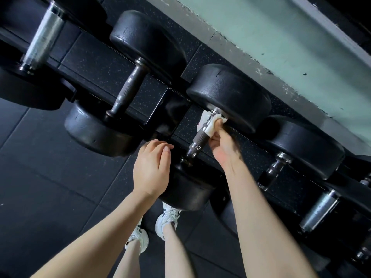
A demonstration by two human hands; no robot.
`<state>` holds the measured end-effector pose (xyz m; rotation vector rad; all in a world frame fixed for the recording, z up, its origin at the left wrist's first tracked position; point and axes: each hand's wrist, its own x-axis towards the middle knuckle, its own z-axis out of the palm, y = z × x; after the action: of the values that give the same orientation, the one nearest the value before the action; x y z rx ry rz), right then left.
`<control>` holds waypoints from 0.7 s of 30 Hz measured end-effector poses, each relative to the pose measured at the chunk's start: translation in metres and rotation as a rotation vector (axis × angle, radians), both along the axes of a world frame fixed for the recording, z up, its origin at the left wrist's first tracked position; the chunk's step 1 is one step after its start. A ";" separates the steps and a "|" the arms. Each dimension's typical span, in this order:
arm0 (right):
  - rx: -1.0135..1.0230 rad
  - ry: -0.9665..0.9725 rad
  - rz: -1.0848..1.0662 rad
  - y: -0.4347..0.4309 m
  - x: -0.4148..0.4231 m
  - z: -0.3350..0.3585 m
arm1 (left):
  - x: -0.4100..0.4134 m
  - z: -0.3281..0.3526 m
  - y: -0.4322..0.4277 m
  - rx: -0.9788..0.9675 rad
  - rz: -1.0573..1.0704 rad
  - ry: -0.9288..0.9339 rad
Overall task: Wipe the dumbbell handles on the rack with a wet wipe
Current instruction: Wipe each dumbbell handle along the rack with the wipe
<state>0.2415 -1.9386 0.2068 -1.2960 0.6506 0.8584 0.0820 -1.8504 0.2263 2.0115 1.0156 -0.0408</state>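
Black round-headed dumbbells lie side by side on a dark rack [156,101]. My right hand [221,144] presses a white wet wipe [210,125] around the far end of a metal dumbbell handle [197,142], right under its big far head [230,97]. Only the near, knurled half of that handle shows below the wipe. My left hand [151,167] hovers beside the handle's near end with fingers loosely curled, holding nothing, partly covering the near head [186,189].
The neighbouring dumbbell handle [128,91] lies to the left, and a silver one [43,39] at far left. More dumbbells [301,151] continue to the right. A pale green wall [281,37] runs behind the rack. My white shoes [167,217] stand on dark floor mats [50,197].
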 end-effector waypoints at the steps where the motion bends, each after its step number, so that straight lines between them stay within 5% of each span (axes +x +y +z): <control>1: 0.005 -0.013 -0.013 0.000 -0.002 0.000 | 0.000 0.000 0.000 -0.004 0.004 0.004; 10: -0.329 -0.235 0.288 0.000 -0.010 0.013 | 0.001 0.002 0.000 -0.030 0.012 0.005; 21: -0.715 -0.186 0.716 0.005 -0.057 0.030 | 0.001 0.000 0.002 -0.040 -0.002 0.015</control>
<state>0.1842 -1.9341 0.2368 -2.3071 0.3359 1.0975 0.0833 -1.8488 0.2260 1.9786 1.0146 -0.0769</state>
